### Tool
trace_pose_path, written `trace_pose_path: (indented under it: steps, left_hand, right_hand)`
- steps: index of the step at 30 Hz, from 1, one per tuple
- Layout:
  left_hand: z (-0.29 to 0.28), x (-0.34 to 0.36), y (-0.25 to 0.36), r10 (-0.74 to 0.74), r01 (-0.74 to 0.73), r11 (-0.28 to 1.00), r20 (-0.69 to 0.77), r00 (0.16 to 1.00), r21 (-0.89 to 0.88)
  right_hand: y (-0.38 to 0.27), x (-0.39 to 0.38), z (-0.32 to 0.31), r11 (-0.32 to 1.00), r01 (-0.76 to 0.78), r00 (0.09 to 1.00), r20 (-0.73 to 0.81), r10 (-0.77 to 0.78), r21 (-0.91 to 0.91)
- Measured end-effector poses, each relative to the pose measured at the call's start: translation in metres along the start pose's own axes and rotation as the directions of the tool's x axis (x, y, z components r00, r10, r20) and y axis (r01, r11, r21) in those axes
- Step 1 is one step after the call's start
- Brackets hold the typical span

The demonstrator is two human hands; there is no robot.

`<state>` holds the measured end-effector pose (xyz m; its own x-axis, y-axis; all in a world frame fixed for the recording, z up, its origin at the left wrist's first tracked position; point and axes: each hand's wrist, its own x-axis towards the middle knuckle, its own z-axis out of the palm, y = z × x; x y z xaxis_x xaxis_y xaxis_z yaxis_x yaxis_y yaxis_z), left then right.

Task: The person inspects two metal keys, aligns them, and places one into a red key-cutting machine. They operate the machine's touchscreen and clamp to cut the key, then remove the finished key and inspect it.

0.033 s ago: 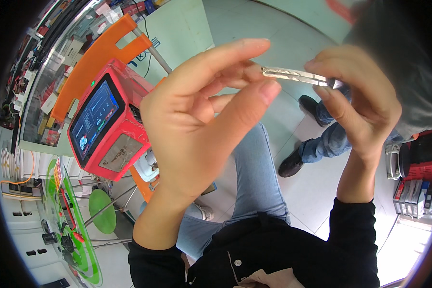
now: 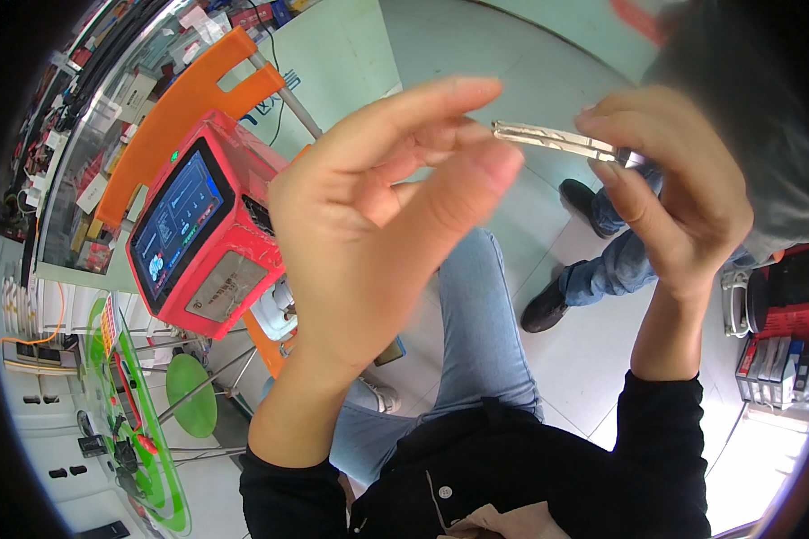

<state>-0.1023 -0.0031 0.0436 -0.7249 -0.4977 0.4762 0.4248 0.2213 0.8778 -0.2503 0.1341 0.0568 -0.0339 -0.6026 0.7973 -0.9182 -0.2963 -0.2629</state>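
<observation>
My right hand [image 2: 665, 189] pinches the dark end of a slim silver key [image 2: 553, 139], holding it nearly level at upper centre. My left hand [image 2: 377, 225] is at the key's other end, its index finger raised, thumb apart and other fingers loosely curled; its blurred thumb tip lies just by the key's tip, and I cannot tell whether they touch. Left of my hands stands a red machine [image 2: 202, 306] with a lit touchscreen [image 2: 180, 216].
An orange chair [image 2: 162, 99] stands by a glass display case [image 2: 88, 256] full of small goods. A green glass table [image 2: 171, 499] holds tools at lower left. Another person's legs and dark shoes [image 2: 548, 305] are beyond my hands. Racked goods [image 2: 773, 368] sit at right.
My left thumb has shifted slightly upward toward the key and blurred. The key's tip sits a little higher; my right hand is almost unchanged.
</observation>
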Motion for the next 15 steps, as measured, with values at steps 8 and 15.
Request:
trace_pose_path:
  steps: [8, 15]
  left_hand:
    - [-0.004, 0.005, 0.005, -0.242, 0.25, 0.965, 0.102, 0.965, -0.076]
    - [0.0, 0.005, 0.014, -0.35, 0.363, 0.918, 0.104, 0.931, -0.162]
  right_hand:
    - [0.006, -0.005, 0.0, 0.776, 0.435, 0.887, 0.066, -0.457, -0.457]
    - [0.016, -0.003, -0.004, 0.644, 0.575, 0.785, 0.118, -0.609, -0.504]
